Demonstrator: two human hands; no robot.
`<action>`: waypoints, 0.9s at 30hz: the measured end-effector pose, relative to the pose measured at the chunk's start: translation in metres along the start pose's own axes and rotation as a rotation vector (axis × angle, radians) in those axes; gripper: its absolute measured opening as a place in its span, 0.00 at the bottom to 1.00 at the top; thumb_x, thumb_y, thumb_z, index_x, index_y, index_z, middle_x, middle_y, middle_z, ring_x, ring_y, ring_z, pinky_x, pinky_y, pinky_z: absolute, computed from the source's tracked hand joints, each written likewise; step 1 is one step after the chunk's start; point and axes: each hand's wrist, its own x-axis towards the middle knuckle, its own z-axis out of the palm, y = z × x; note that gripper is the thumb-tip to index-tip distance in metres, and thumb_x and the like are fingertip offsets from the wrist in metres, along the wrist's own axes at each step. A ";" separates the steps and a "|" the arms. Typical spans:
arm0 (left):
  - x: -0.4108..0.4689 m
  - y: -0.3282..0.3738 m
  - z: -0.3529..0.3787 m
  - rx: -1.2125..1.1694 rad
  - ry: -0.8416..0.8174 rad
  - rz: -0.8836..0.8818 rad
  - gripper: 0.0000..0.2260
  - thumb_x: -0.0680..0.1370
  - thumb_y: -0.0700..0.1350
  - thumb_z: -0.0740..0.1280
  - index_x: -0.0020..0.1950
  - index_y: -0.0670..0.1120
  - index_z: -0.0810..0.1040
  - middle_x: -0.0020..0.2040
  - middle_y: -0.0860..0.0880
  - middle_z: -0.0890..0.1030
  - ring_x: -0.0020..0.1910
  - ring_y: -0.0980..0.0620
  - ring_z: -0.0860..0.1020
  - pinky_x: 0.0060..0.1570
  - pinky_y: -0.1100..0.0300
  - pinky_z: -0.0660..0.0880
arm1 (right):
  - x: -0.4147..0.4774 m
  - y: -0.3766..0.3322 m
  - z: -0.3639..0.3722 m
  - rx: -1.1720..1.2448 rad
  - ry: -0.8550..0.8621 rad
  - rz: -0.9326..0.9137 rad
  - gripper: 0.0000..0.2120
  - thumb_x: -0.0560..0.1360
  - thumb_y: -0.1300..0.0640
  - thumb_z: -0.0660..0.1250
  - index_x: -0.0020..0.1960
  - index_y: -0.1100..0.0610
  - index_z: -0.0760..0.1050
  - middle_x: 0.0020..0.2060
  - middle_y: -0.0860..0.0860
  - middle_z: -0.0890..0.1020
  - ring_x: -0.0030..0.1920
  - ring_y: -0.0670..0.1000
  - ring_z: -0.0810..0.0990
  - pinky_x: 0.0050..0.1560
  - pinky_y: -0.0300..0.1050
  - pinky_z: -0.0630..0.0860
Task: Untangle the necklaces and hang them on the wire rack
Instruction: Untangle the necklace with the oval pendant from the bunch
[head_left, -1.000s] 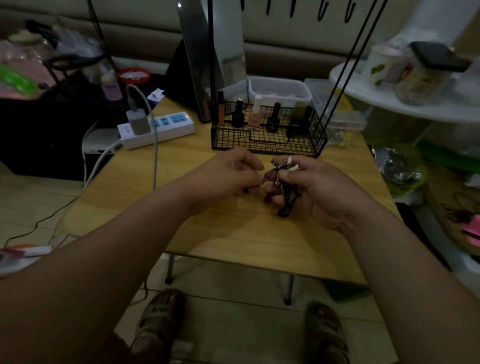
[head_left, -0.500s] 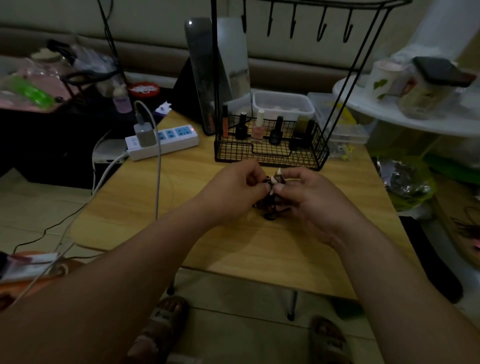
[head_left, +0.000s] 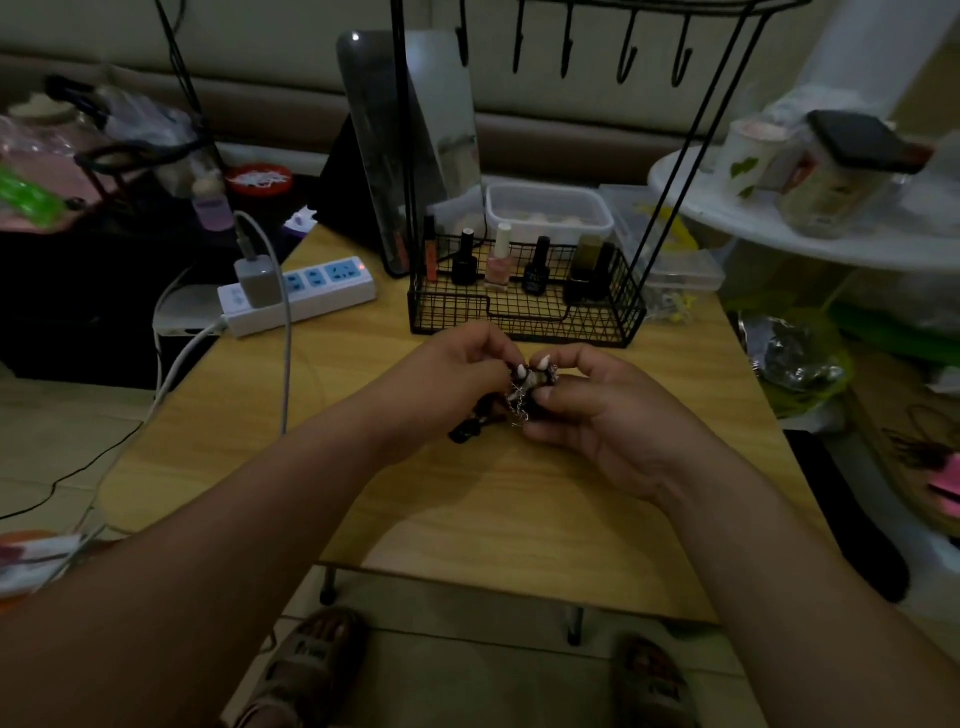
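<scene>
The left hand (head_left: 452, 382) has closed in on the right hand (head_left: 602, 421). Both sets of fingers (head_left: 488, 358) now pinch the knotted necklaces (head_left: 519, 397) just above the bench (head_left: 519, 519), seemingly still tangled. The wire rack (head_left: 524, 325) behind holds none yet, so hanging waits.

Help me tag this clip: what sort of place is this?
Probably a living room at home: a sofa stands behind the wooden table, and nail polish bottles sit in the wire rack beside a mirror.
</scene>
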 end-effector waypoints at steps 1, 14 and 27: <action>0.000 0.000 0.000 -0.005 0.000 0.002 0.06 0.81 0.38 0.68 0.55 0.47 0.80 0.46 0.44 0.84 0.44 0.49 0.82 0.49 0.49 0.79 | 0.001 -0.001 0.000 -0.026 0.010 0.001 0.13 0.80 0.70 0.66 0.62 0.60 0.77 0.52 0.59 0.86 0.48 0.53 0.87 0.41 0.45 0.84; -0.007 -0.002 -0.002 0.229 0.025 0.086 0.07 0.79 0.41 0.73 0.53 0.51 0.78 0.45 0.47 0.83 0.43 0.50 0.82 0.45 0.47 0.82 | -0.001 0.004 -0.001 -0.132 0.039 -0.027 0.12 0.77 0.72 0.68 0.55 0.59 0.76 0.50 0.60 0.82 0.48 0.57 0.85 0.40 0.46 0.84; -0.006 -0.011 0.003 0.451 0.124 0.141 0.05 0.78 0.52 0.74 0.46 0.53 0.81 0.50 0.55 0.80 0.48 0.58 0.78 0.43 0.62 0.72 | -0.002 0.008 0.001 -0.227 0.079 -0.092 0.11 0.79 0.68 0.69 0.58 0.58 0.78 0.52 0.59 0.85 0.49 0.53 0.86 0.47 0.49 0.85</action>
